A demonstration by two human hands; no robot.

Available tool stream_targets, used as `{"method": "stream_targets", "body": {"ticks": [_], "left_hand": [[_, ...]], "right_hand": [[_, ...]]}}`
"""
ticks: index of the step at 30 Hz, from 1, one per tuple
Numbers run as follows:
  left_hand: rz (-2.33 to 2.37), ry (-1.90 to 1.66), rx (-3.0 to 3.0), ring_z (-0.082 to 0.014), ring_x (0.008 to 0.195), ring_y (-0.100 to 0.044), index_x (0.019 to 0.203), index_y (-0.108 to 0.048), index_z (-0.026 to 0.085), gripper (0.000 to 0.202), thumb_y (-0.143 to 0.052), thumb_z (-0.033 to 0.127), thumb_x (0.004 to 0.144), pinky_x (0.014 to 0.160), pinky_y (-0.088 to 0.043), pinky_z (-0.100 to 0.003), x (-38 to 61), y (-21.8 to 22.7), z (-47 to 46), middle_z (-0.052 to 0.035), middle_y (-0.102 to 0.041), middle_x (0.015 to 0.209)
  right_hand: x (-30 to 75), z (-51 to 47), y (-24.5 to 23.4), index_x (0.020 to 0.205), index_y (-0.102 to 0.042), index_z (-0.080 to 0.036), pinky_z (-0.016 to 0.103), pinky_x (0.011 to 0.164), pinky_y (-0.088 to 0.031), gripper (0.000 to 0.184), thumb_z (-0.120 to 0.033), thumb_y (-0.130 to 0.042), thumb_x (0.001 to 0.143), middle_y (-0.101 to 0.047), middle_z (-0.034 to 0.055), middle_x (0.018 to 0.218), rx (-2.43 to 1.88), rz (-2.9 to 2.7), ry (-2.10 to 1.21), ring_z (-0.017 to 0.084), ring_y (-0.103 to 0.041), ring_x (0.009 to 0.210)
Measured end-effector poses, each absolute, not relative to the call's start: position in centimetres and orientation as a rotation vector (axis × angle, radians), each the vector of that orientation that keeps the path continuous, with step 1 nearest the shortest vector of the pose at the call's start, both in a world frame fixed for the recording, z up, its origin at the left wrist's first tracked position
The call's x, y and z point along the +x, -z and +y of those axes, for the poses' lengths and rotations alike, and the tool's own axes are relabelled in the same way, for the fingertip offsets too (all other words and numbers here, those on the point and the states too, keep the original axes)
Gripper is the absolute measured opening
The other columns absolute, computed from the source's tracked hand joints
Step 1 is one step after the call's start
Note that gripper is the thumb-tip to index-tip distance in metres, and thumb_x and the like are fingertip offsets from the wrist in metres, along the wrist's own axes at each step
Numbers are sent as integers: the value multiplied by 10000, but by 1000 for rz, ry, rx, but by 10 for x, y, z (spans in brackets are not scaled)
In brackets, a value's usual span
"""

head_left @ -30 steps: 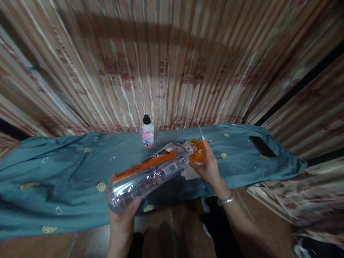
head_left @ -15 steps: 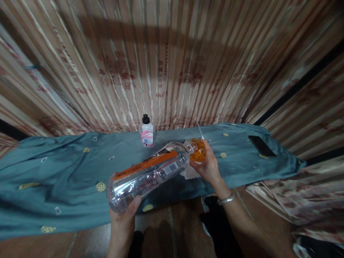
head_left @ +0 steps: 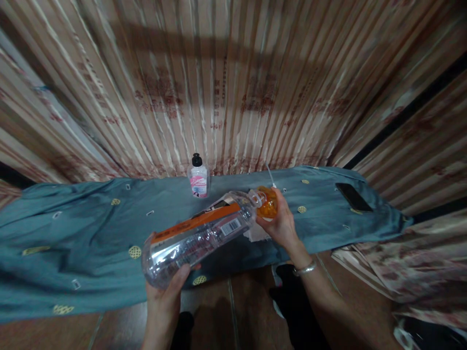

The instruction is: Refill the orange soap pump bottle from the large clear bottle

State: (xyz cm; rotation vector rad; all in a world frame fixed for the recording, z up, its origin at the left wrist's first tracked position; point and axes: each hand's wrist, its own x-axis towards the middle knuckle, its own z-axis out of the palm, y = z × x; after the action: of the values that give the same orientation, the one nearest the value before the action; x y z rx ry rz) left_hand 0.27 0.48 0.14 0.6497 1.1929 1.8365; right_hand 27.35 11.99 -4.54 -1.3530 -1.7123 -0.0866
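A large clear plastic bottle (head_left: 197, 245) with an orange-banded label and a barcode lies tilted in the air, its neck up to the right. My left hand (head_left: 166, 291) is closed around its base, thumb on the near side. In my right hand (head_left: 280, 223) is an orange see-through container (head_left: 267, 201), held against the bottle's mouth. Fingers and glare hide its exact shape. Just beyond that hand a thin pale tube (head_left: 270, 175) sticks up. Something white and crumpled, like tissue (head_left: 256, 233), shows beneath the bottle's neck.
A small clear bottle (head_left: 199, 182) with a black cap and pink label stands upright at the back of the teal cloth (head_left: 91, 218). A black phone (head_left: 353, 197) lies on the right. Patterned curtains (head_left: 233, 97) hang behind and at both sides.
Both hands keep their hold, and the clear bottle stays against the orange container. The whole view has shifted very slightly; little else differs.
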Motion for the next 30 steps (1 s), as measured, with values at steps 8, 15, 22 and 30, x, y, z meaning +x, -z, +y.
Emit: {"method": "stream_targets", "body": {"ticks": [8, 15, 22, 30], "left_hand": [[1213, -1845, 654, -197, 864, -742, 1370, -633, 323, 867, -1017, 398, 596, 662, -664, -284, 4, -5, 3, -33, -727, 1169], [1283, -1813, 769, -240, 1101, -688, 1411, -602, 361, 877, -987, 423, 625, 965, -606, -390, -6, 8, 2, -30, -704, 1300], [1287, -1812, 739, -236, 1149, -683, 1449, -557, 387, 977, -1009, 427, 584, 1030, -572, -412, -8, 12, 2, -25, -709, 1281], [1310, -1823, 761, -255, 1129, -703, 1466, -534, 370, 993, -991, 452, 589, 1025, -581, -427, -9, 15, 4, -37, -716, 1290]], "right_hand": [[275, 121, 47, 1584, -348, -203, 584, 1173, -516, 933, -359, -824, 797, -615, 188, 1498, -1327, -1726, 107, 355, -599, 1413], [276, 121, 47, 1579, -351, -211, 591, 1181, -506, 924, -380, -821, 802, -617, 187, 1490, -1316, -1733, 99, 358, -592, 1421], [277, 121, 47, 1586, -339, -214, 599, 1190, -495, 949, -378, -830, 792, -607, 189, 1505, -1335, -1748, 88, 362, -578, 1436], [277, 121, 46, 1581, -351, -205, 600, 1187, -499, 938, -377, -831, 794, -614, 190, 1493, -1327, -1738, 81, 360, -583, 1428]]}}
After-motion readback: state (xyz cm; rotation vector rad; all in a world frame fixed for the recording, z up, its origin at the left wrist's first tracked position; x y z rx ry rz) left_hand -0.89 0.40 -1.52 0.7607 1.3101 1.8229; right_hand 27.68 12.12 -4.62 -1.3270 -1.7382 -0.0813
